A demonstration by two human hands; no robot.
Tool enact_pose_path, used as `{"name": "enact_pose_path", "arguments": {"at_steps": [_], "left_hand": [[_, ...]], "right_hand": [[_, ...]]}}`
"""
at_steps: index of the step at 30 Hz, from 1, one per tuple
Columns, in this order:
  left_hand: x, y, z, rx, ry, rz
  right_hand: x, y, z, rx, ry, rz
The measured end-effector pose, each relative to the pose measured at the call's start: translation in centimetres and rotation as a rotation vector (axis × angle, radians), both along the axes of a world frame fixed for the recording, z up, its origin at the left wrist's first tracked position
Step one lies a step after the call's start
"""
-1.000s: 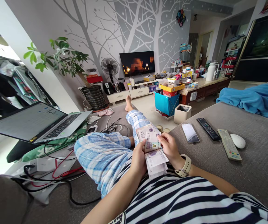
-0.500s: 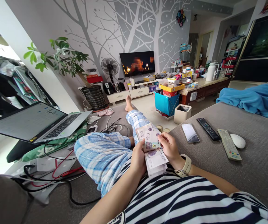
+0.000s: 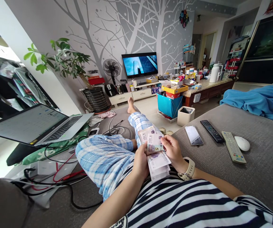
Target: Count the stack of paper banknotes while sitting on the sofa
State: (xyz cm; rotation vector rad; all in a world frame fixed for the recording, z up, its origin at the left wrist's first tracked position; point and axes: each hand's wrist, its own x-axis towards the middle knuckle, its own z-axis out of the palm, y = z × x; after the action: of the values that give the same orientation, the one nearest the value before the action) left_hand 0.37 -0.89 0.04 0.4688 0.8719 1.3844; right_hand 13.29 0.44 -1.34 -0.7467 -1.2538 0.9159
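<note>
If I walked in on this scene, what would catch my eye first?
Probably the banknotes, held between the left hand and right hand above the striped shirt. Next might come the bright blue bin on the floor ahead, beside the beige trash can. Behind it all, white painted trees spread across the gray wall around the lit TV.

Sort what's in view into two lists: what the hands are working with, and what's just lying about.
In hand:
- banknotes, held by the left hand and right hand

Lying about:
- phone
- black remote
- pale remote
- white mouse
- open laptop
- blue blanket
</note>
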Motion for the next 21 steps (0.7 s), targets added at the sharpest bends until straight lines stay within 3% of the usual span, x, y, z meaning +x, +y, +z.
{"name": "enact_pose_path", "arguments": {"at_steps": [8,11,14,16,18,21], "left_hand": [[0.8,-0.7,1.5,-0.013,0.032,0.024],[0.8,-0.9,2.1,-0.073,0.036,0.014],[0.6,-0.9,2.4,-0.135,0.033,-0.031],[0.5,-0.7,2.3,-0.149,0.029,-0.029],[0.5,-0.6,2.1,-0.13,0.056,-0.03],[0.7,-0.4,1.7,-0.123,0.096,-0.044]], "right_hand": [[-0.3,-0.2,-0.3,0.013,0.069,0.07],[1.2,0.8,-0.4,0.018,0.039,0.068],[6.2,3.3,-0.9,0.022,-0.145,-0.164],[11.4,5.2,-1.6,-0.045,-0.375,-0.426],[17.0,6.8,-2.9,-0.201,-0.674,-0.704],[23.8,8.5,-5.2,-0.484,-1.015,-0.899]]}}
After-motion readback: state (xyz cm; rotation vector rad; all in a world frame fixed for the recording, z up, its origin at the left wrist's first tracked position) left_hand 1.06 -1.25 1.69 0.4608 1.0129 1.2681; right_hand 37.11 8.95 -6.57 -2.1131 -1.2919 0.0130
